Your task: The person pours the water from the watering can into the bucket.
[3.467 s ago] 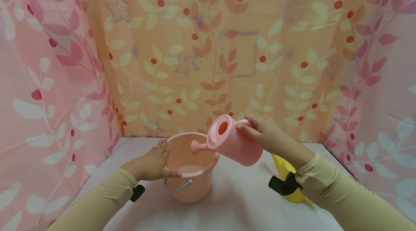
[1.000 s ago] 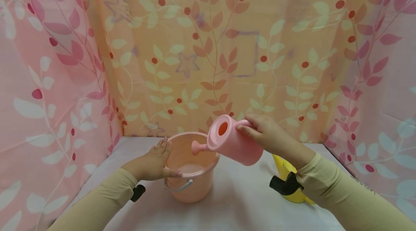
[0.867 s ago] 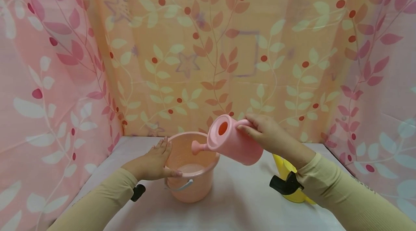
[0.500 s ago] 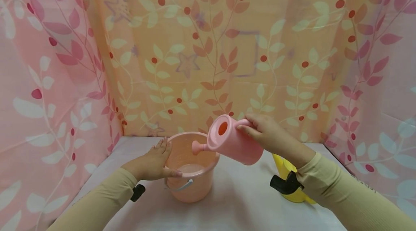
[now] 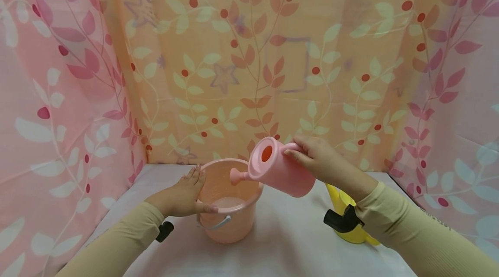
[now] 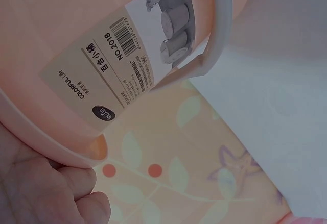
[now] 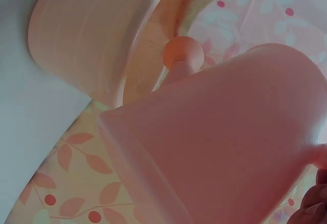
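Note:
My right hand (image 5: 312,158) grips the handle of a pink watering can (image 5: 286,173). The can is tilted to the left in the air, its round spout head over the mouth of a peach bucket (image 5: 234,227). In the right wrist view, the can's body (image 7: 219,142) fills much of the picture, with the spout head (image 7: 183,54) at the bucket's opening. My left hand (image 5: 179,194) rests on the bucket's left rim, fingers extended and thumb along the front edge. The bucket stands upright, its handle (image 5: 222,223) hanging down. Water at the bucket's bottom looks likely but is unclear.
A yellow object (image 5: 352,236) stands on the right, partly hidden behind my right wrist and its black camera mount (image 5: 343,219). All stand on a white-covered table (image 5: 284,251). Leaf-patterned curtains (image 5: 257,73) enclose the back and both sides.
Almost nothing differs. The watering can and both hands keep their places, with only a tiny shift of the whole view.

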Motion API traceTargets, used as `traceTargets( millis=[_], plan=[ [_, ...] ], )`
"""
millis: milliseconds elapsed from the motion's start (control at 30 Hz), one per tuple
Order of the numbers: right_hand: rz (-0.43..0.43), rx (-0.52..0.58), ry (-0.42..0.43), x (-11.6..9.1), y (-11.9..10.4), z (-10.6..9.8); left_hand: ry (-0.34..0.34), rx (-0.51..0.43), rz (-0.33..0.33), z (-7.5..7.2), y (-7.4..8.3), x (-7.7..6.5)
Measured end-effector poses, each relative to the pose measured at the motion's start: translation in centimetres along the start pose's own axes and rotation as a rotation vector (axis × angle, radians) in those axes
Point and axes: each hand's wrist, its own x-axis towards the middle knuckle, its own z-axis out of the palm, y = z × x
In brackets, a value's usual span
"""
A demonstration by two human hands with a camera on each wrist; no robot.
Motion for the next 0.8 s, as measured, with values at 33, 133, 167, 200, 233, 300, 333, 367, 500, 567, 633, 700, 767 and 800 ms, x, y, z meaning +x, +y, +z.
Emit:
traceTargets(
  millis=[33, 133, 167, 200, 233, 300, 333, 367, 500, 567, 633, 700, 767, 800],
  plan=[
    [0.000, -0.002, 0.000, 0.00, -0.02, 0.00, 0.002, -0.001, 0.001, -0.02, 0.00, -0.01],
    [-0.008, -0.013, 0.003, 0.02, -0.05, 0.00, 0.009, -0.007, 0.006, -0.02, -0.01, -0.05],
    [-0.012, -0.017, 0.004, 0.02, -0.05, 0.01, 0.011, -0.006, 0.008, 0.00, -0.02, -0.06],
    [-0.016, -0.018, 0.006, 0.02, -0.08, 0.00, 0.013, -0.005, 0.011, 0.01, -0.01, -0.09],
    [-0.020, -0.020, 0.008, 0.01, -0.11, -0.01, 0.014, -0.005, 0.013, 0.03, -0.02, -0.08],
    [-0.027, -0.028, 0.012, 0.01, -0.11, 0.00, 0.014, -0.003, 0.015, 0.06, -0.02, -0.09],
    [-0.027, -0.029, 0.011, 0.01, -0.10, 0.01, 0.015, -0.003, 0.015, 0.05, -0.03, -0.08],
    [-0.024, -0.030, 0.009, 0.01, -0.09, 0.03, 0.015, 0.000, 0.014, 0.02, -0.01, -0.08],
    [-0.013, -0.035, 0.000, 0.02, 0.02, 0.14, 0.013, -0.004, 0.011, -0.10, 0.01, -0.09],
    [-0.012, -0.040, 0.000, 0.01, 0.05, 0.17, 0.012, -0.002, 0.009, -0.16, 0.04, -0.10],
    [-0.014, -0.046, 0.001, 0.01, 0.03, 0.18, 0.009, -0.004, 0.006, -0.19, 0.07, -0.13],
    [-0.019, -0.054, 0.005, 0.01, -0.01, 0.16, 0.009, -0.005, 0.004, -0.21, 0.12, -0.16],
    [-0.025, -0.063, 0.007, 0.03, -0.03, 0.14, 0.009, -0.011, 0.005, -0.19, 0.16, -0.17],
    [-0.026, -0.064, 0.006, 0.04, -0.04, 0.12, 0.010, -0.015, 0.006, -0.19, 0.18, -0.17]
  ],
)
